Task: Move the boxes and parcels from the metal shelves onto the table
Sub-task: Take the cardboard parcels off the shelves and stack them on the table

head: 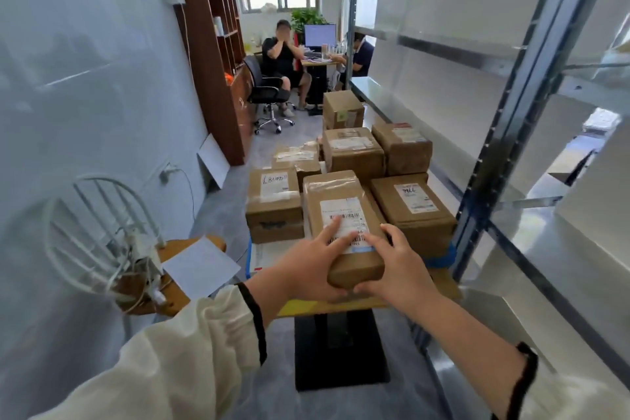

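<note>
At six o'clock on the table (300, 309), left grip (306, 269) and right grip (397, 271) clamp your parcel (344, 211); early release risks a fall.

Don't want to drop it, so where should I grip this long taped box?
Likely its two long sides at mid-length, from the near end: the long taped box is narrow, and left hand and right hand pinch only its near end.

What you're wearing
Your left sleeve (191, 351) is loose, creased cream cloth ending in a narrow black cuff (255, 320). Your right sleeve (579, 399) matches, with the same black band (526, 375) at the wrist. Your left hand (306, 269) and right hand (400, 271) are bare.
</note>
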